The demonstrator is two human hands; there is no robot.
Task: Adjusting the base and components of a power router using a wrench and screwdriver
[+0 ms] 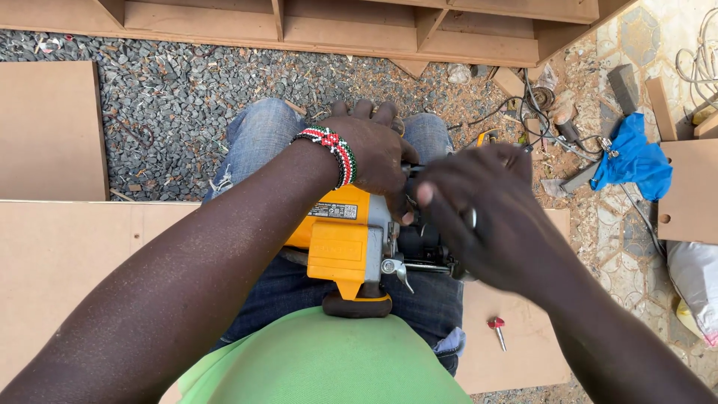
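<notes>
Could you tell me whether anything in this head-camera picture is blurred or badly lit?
In the head view, the right hand is smeared by motion blur; the left hand and the yellow power tool are sharp; daylight is bright and even, with soft shadows and no strong glare.

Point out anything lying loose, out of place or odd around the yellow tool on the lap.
A red-tipped router bit lies loose on the board beside the right knee, near its edge. A blue cloth sits crumpled among tangled cables on the ground. Both hands grip the tool; the right hand is blurred.

router [351, 243] | yellow/grey pwr tool | on its side | on lap
</notes>
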